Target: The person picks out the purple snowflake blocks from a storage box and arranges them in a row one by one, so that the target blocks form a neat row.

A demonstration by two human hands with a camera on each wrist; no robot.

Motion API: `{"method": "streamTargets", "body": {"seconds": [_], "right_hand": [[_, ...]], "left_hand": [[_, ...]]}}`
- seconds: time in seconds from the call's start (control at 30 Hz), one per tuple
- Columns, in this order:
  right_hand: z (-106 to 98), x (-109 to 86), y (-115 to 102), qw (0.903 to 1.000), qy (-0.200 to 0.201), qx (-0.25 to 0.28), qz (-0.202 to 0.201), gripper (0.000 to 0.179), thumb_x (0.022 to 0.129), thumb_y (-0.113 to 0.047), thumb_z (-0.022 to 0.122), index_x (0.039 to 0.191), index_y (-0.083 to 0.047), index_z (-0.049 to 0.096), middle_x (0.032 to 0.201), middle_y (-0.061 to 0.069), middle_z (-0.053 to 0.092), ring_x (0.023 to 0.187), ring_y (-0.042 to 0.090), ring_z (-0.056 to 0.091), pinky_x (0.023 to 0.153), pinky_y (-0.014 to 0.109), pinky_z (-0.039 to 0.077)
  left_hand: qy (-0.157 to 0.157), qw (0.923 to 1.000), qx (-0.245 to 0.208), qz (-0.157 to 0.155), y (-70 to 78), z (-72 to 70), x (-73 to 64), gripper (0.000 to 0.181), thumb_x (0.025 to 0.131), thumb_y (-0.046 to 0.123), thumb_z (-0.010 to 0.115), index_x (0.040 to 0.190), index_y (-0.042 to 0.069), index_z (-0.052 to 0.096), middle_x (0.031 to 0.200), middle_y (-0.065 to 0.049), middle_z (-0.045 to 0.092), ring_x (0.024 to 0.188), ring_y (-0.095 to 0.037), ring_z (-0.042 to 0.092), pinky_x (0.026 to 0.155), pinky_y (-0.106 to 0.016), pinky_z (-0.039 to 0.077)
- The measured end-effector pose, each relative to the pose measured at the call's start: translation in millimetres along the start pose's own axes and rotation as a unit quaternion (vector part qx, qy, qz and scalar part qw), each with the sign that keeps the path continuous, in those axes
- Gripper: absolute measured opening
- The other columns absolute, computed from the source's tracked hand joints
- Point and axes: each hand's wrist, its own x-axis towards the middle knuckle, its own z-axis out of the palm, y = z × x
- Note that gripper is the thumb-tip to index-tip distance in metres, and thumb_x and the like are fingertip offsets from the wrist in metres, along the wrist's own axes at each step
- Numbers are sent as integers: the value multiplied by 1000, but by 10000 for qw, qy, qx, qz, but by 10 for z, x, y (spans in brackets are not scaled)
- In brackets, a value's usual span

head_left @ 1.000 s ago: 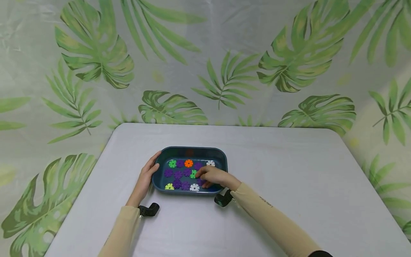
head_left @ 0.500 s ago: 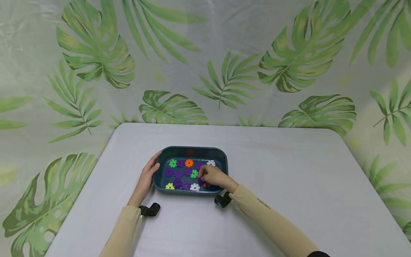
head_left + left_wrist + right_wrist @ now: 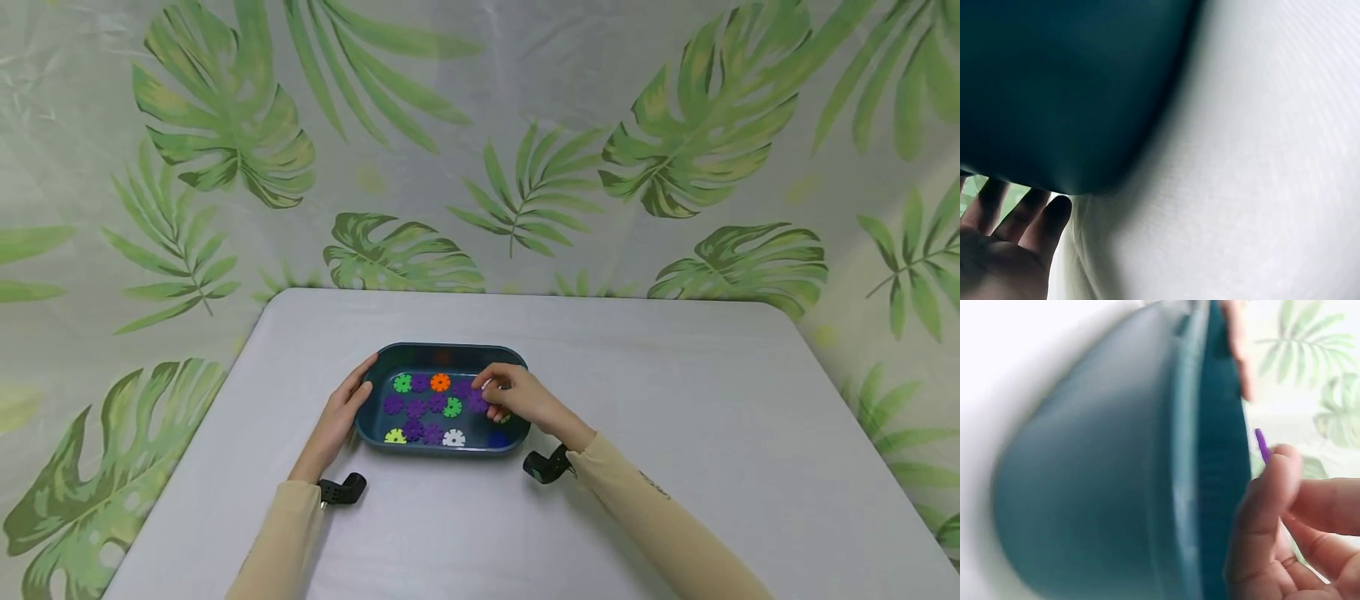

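Observation:
A dark teal tray (image 3: 442,450) holds several toothed plastic snowflake discs: purple, green, white, yellow, and an orange disc (image 3: 440,382). My left hand (image 3: 335,421) holds the tray's left side, thumb at the rim and fingers along the outer wall. In the left wrist view its fingers (image 3: 1044,231) lie against the dark wall. Above the tray's right part, my right hand (image 3: 525,398) pinches a purple snowflake disc (image 3: 477,402) between thumb and fingers. That disc appears edge-on as a purple sliver (image 3: 1261,444) in the right wrist view. The right hand hides some discs behind it.
A white cloth-covered table (image 3: 675,400) lies under the tray and spreads to both sides. Behind it hangs a leaf-patterned backdrop (image 3: 525,192). Each wrist wears a black camera, such as the right wrist camera (image 3: 546,465).
My right hand has lifted the purple disc from the tray's lower right and moved slightly up and right. A blue piece shows where it was. The left hand stays in place.

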Motion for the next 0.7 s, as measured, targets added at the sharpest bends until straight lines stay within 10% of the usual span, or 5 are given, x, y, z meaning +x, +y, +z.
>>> {"method": "streamTargets", "body": {"seconds": [0.43,0.7], "right_hand": [[-619,-344,425,9922,1028,665,219,23,95,0,48,113,13,53,82,9,57,63,13,54,62,28,54],[-665,-394,759,9900,1124,101,848,21,96,4,44,111,13,55,85,13,62,63,15,60,58,25,54]], "left_hand": [[-12,10000,-49,-3,139,54,-63,49,104,21,41,151,10,29,155,-8,24,143,-24,14,114,-48,11],[20,10000,-6,48,135,65,-68,50,104,23,41,151,8,29,155,-9,24,143,-24,14,114,-48,12]]}}
